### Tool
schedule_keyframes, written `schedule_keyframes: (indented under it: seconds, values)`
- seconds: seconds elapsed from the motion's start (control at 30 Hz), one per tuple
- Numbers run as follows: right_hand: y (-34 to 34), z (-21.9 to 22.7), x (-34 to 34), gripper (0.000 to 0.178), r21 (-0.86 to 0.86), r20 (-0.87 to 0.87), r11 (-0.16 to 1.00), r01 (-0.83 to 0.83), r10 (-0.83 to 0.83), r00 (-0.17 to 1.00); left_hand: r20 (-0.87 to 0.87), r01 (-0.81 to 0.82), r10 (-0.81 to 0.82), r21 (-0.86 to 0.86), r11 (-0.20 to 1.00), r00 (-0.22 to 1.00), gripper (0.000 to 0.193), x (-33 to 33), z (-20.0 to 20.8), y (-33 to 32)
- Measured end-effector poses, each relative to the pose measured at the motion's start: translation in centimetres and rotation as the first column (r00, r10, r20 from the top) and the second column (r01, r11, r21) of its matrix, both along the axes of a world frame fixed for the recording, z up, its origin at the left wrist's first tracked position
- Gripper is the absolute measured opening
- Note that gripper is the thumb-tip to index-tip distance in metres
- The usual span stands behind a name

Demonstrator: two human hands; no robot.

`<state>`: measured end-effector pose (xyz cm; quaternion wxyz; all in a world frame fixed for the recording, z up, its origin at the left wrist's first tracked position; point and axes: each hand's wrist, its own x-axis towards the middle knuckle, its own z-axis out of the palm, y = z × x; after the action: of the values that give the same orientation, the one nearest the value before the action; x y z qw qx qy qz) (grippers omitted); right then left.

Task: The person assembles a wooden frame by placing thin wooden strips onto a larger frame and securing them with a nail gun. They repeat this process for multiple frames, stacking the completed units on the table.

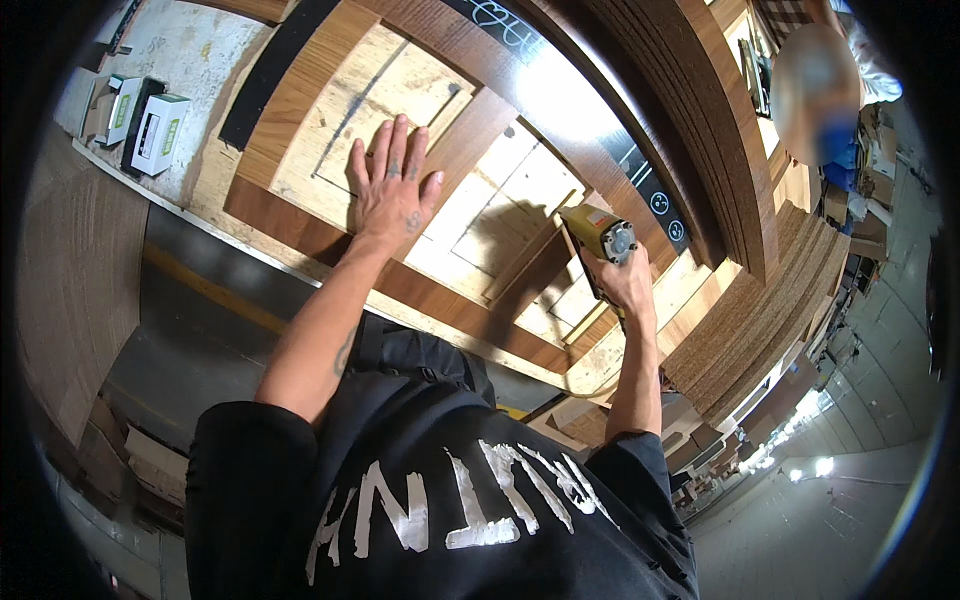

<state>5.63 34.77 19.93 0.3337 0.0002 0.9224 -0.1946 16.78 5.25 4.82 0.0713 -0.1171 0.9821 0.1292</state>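
Observation:
My left hand [393, 195] lies flat with its fingers spread, on the pale wood inside a brown wood-grain frame [290, 225]. In my right hand [628, 282] is a yellow air nail gun [594, 232], its handle wrapped by the fingers. The gun's nose is by a brown crosspiece [528, 262] of the frame; whether it touches the wood I cannot tell. Pencil or marker lines run over the pale boards between the crosspieces. The gun's shadow falls on the middle opening.
Small white boxes [160, 133] stand at the bench's left end. Stacked dark brown panels [690, 130] rise beyond the frame. Piled boards [760, 310] are at the right, and another person [815, 95] is at the far right. A thin hose [590, 394] hangs near the bench edge.

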Motion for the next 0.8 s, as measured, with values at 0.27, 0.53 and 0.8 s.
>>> schedule_keyframes:
  seconds: [0.27,0.53,0.8]
  values:
    - [-9.2,-1.3,-4.1,0.046,-0.076,-0.041,0.997,0.003,-0.006,0.999,0.052,-0.017,0.01,0.139,0.99,0.999,0.072,-0.3,0.5,-0.2]
    - [-12.1,-2.7,-6.9,0.041,-0.097,-0.035,0.995,-0.036,0.032,0.999,0.006,-0.012,0.01,0.217,0.976,1.0,0.071,0.2,-0.5,-0.3]
    - [-11.1,-4.2,-7.3,0.042,-0.056,-0.109,0.992,-0.111,0.104,0.989,0.015,-0.012,0.008,0.241,0.97,1.0,0.072,0.2,-0.3,-0.3]
